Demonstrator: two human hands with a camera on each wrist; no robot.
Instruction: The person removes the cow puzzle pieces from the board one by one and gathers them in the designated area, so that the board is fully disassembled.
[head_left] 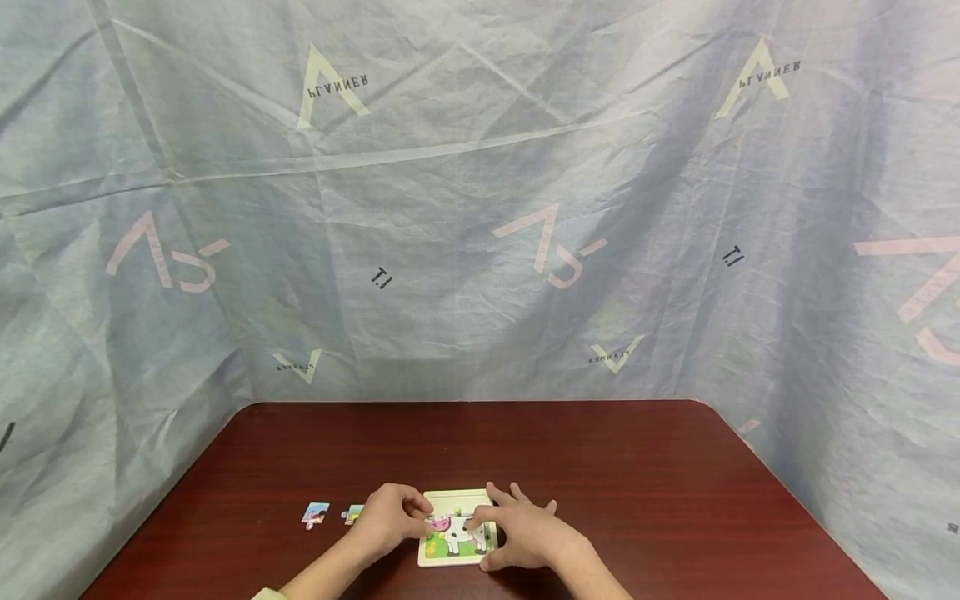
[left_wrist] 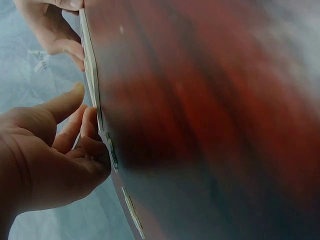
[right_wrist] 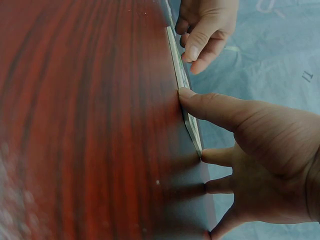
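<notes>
A square puzzle tray (head_left: 450,562) with a pale rim lies on the table, and a cow picture (head_left: 456,532) fills much of its inside. At the tray's left side is my left hand (head_left: 384,521); its thumb and fingertips hover close over the cow's pink muzzle, with no piece visible between them. My right hand (head_left: 531,533) spreads over the tray's right side. One of its fingers touches the picture, while the thumb (right_wrist: 192,97) rests against the tray's edge. The other fingers reach past the tray's right side towards the table.
Two loose puzzle pieces lie left of the tray: one blue jigsaw piece (head_left: 316,512) farther out, and another piece (head_left: 352,515) partly hidden behind my left hand. The dark red table (head_left: 637,467) has rounded far corners. A grey printed cloth (head_left: 450,317) hangs around it.
</notes>
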